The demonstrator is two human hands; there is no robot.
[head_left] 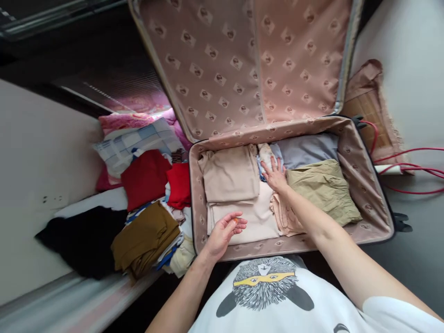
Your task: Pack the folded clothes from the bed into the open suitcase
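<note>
An open suitcase (pixel 371 194) with pink patterned lining lies in front of me, packed with folded clothes. My right hand (pixel 275 176) is spread flat, pressing on a small patterned folded garment (pixel 266 152) in the middle of the case. My left hand (pixel 227 231) hovers over a pale pink folded cloth (pixel 251 217) near the front left, fingers loosely bent and apart, holding nothing. Beige folded trousers (pixel 231 175) fill the back left. On the right lie an olive-green garment (pixel 321 189) and, behind it, a grey one (pixel 307 149). A peach garment (pixel 286 215) sits partly under my right forearm.
Left of the suitcase is a heap of clothes: a dark red garment (pixel 145 178), a brown folded one (pixel 147 236) and a black one (pixel 86 240). The raised lid (pixel 239 64) stands at the back. Red cords (pixel 416 164) and a brown bag (pixel 369 115) are on the right.
</note>
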